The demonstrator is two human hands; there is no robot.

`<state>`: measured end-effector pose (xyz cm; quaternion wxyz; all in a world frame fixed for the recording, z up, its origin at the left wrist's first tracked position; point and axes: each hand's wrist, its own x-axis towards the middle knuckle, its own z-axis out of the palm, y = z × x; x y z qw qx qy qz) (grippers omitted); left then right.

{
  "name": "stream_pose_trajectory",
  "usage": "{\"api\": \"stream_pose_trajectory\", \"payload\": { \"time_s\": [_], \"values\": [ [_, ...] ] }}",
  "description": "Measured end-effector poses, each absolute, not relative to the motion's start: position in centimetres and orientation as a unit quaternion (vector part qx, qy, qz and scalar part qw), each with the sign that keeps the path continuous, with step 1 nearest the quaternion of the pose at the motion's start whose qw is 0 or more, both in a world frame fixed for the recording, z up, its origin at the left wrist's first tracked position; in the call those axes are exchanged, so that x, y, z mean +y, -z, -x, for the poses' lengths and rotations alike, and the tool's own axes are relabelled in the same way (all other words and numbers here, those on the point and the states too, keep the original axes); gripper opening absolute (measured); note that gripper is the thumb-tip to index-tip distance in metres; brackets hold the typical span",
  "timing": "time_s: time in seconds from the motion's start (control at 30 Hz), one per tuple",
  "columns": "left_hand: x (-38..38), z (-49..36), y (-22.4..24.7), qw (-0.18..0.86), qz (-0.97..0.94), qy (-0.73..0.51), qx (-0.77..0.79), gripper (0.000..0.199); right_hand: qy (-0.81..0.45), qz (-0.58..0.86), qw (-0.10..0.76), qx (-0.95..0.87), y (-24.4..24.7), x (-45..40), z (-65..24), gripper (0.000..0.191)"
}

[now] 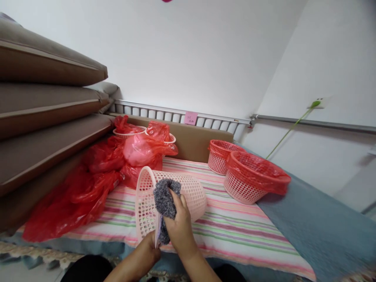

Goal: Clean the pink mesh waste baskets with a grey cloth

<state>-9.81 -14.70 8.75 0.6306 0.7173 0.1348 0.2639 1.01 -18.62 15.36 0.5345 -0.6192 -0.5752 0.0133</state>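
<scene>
A pale pink perforated basket (190, 190) lies on its side on the striped cloth (241, 231), its round opening turned to the left. My left hand (148, 250) is closed on the lower part of its rim. In my right hand (179, 223) is a fuzzy dark grey cloth (167, 196), pressed against the basket's outer side just behind the rim. Part of the grey cloth hangs down between my two hands.
Red plastic bags (85, 192) are heaped at the left, with more baskets (129, 135) behind. Two baskets lined with red bags (248, 188) stand at the right. Stacked cushions (49, 105) rise at the left; a radiator (164, 113) runs along the wall.
</scene>
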Motion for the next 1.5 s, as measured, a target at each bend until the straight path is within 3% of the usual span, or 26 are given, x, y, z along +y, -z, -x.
{"api": "stream_pose_trajectory", "payload": {
  "time_s": [0.13,0.43,0.57,0.73,0.87,1.2,1.5],
  "values": [
    [-14.8,9.9,-8.5,0.635,-0.718,-0.257,0.121,0.083,0.017,0.663,0.491,-0.565,-14.6,-17.8,-4.8,0.068],
    [-15.2,9.9,-8.3,0.648,-0.722,-0.226,0.09,0.097,0.048,0.859,0.362,-0.36,-14.0,-16.9,-15.8,0.052],
    [-14.9,10.1,-10.1,0.683,-0.686,-0.223,0.114,0.084,0.054,0.867,0.346,-0.356,-13.8,-17.3,-16.0,0.051],
    [-14.3,9.7,-15.4,0.705,-0.618,-0.308,0.165,0.065,0.064,0.874,0.319,-0.361,-13.8,-17.4,-15.4,0.05],
    [-14.7,9.2,-15.6,0.721,-0.608,-0.282,0.174,0.072,0.06,0.878,0.314,-0.356,-13.6,-17.4,-15.5,0.048],
    [-15.2,9.2,-14.4,0.706,-0.642,-0.269,0.133,0.075,0.027,0.879,0.339,-0.335,-14.9,-17.5,-14.2,0.052],
    [-15.2,8.9,-15.1,0.701,-0.619,-0.316,0.158,0.073,-0.054,0.651,0.526,-0.545,-17.4,-18.0,-2.4,0.06]
  ]
}}
